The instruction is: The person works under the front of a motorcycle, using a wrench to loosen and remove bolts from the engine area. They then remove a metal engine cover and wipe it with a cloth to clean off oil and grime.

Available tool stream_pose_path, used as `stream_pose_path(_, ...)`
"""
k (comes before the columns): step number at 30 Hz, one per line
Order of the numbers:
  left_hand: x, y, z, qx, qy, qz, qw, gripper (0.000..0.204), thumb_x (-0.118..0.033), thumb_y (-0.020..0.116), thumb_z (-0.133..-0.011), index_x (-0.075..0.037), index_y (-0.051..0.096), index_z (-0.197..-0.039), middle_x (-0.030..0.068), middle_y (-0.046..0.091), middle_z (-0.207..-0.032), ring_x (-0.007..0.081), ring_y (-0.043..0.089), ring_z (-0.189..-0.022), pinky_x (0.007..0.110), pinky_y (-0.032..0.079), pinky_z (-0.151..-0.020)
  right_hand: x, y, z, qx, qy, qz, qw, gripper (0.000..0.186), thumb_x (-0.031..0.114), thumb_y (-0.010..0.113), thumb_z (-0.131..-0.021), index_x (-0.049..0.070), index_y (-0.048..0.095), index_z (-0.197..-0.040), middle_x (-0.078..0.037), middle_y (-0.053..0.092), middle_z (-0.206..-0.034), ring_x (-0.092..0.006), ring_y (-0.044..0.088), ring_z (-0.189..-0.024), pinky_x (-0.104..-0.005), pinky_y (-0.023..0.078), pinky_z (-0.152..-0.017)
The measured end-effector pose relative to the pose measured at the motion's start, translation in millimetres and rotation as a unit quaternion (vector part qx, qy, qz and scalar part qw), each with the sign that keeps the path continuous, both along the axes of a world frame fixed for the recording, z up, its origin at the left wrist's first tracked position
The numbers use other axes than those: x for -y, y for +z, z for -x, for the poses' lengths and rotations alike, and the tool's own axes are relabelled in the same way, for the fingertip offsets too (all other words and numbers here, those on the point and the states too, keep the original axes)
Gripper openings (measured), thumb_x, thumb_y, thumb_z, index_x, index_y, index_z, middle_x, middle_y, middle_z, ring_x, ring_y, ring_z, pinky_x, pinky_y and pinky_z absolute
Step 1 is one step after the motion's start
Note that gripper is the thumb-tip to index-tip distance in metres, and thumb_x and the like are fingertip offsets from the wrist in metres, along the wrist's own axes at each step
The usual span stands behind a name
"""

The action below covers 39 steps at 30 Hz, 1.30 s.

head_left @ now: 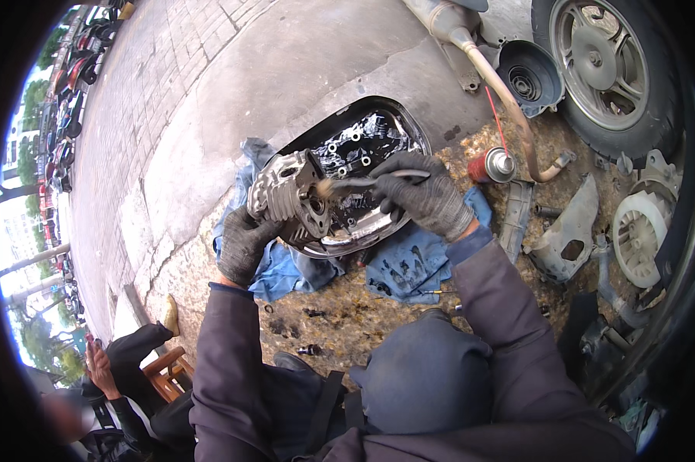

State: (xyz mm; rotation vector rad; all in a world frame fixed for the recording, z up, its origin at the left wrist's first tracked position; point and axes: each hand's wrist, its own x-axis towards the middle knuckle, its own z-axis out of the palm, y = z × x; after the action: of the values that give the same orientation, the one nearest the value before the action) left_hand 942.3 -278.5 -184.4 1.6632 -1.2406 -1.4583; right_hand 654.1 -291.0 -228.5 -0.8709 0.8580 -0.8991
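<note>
In gloved fingers, my left hand (246, 242) grips a finned metal engine cylinder head (283, 196) at its lower left, tilted over the near-left side of a black oval pan (413, 141). The pan holds dark oily liquid and several small metal pieces. My right hand (421, 196), also gloved, is closed on a brush (355, 183) whose bristles touch the cylinder head near a round opening. Blue cloths (409, 273) lie under and beside the pan, partly hidden by it.
At right are a red spray can (482, 169), exhaust pipe (501, 92), wheel (636, 100), round black housing (528, 75), fan (636, 239) and other parts. At lower left, another person (135, 354) sits by a wooden stool (162, 369), holding something small. Parked motorbikes (74, 104) line the far left.
</note>
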Motion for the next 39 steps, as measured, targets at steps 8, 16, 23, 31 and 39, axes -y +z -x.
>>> stream_pose_path(8,-2,-7,-8,-0.07,0.025,-0.021,0.997,0.03,-0.02,0.071,-0.083,-0.001,0.069,-0.106,0.0019,0.07,-0.092,0.0105,0.063,-0.079,0.027,0.049,-0.073,-9,-5,-18,0.058,-0.065,0.029,0.996,0.016,0.013,0.072,-0.085,0.002,0.068,-0.097,-0.007,0.068,-0.082,-0.0137,0.069,-0.074,-0.0294,0.056,-0.064)
stream_pose_path(16,-8,-15,-14,-0.034,0.06,-0.039,0.997,0.023,-0.022,0.07,-0.086,-0.003,0.07,-0.099,-0.0013,0.065,-0.08,0.0071,0.056,-0.066,0.024,0.044,-0.062,-8,-36,-16,-0.18,-0.123,0.292,0.931,0.011,0.012,0.073,-0.085,0.005,0.07,-0.094,-0.008,0.068,-0.081,-0.0149,0.067,-0.072,-0.0285,0.053,-0.061)
stream_pose_path(23,-11,-25,-27,-0.087,0.032,-0.041,0.995,0.041,-0.029,0.074,-0.084,-0.001,0.066,-0.114,0.006,0.07,-0.103,0.0167,0.067,-0.089,0.032,0.054,-0.078,5,-71,2,-0.465,-0.032,0.219,0.857,0.012,0.013,0.065,-0.085,0.008,0.069,-0.095,-0.017,0.07,-0.088,-0.033,0.068,-0.082,-0.0417,0.055,-0.074)
stream_pose_path(31,-9,-20,-8,-0.084,0.031,-0.02,0.996,0.027,-0.023,0.073,-0.083,-0.004,0.068,-0.101,-0.0044,0.063,-0.081,0.0059,0.051,-0.068,0.024,0.041,-0.062,6,-18,-14,-0.01,-0.061,0.017,0.998,0.014,0.02,0.07,-0.088,0.006,0.068,-0.092,-0.005,0.067,-0.078,-0.0115,0.066,-0.065,-0.0265,0.053,-0.058)
stream_pose_path(39,-5,-20,-9,-0.077,-0.014,-0.065,0.995,0.026,-0.023,0.073,-0.081,-0.004,0.068,-0.097,-0.0037,0.062,-0.081,0.0061,0.051,-0.069,0.024,0.04,-0.063,12,-21,-15,-0.049,-0.07,0.128,0.988,0.015,0.013,0.064,-0.093,0.003,0.066,-0.104,-0.006,0.069,-0.085,-0.0117,0.067,-0.069,-0.0242,0.056,-0.058)
